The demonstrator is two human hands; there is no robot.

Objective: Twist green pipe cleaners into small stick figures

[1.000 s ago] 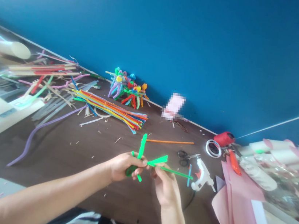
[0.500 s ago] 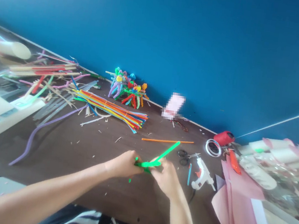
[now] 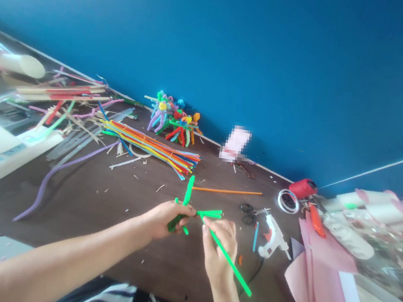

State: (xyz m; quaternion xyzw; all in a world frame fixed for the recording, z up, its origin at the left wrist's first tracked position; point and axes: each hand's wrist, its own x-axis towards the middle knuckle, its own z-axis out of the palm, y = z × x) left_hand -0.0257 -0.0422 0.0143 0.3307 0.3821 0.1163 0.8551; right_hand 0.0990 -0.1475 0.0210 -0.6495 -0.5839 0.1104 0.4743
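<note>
Green pipe cleaners (image 3: 231,262), bent and joined into one piece, are between my two hands above the dark table. My left hand (image 3: 167,218) is closed round the thicker twisted part, with one stub pointing up and short ends sticking out below. My right hand (image 3: 219,247) pinches the long straight strand, which slants down to the right past the wrist. Several short loops fan out to the right between the hands. Just beyond them an orange pipe cleaner (image 3: 228,191) lies flat. The fingertips partly hide where the strands join.
A bundle of coloured pipe cleaners (image 3: 150,145) lies beyond my left hand, with small pipe-cleaner figures (image 3: 176,118) behind. To the right are scissors (image 3: 250,213), a white glue gun (image 3: 274,235), a tape roll (image 3: 288,201), red thread (image 3: 303,188) and pink sheets (image 3: 321,281). A power strip (image 3: 10,160) stands left.
The long green strand has swung from pointing up and right to pointing down and right. A thick green stub now stands upright at my left hand. My right hand has moved slightly down.
</note>
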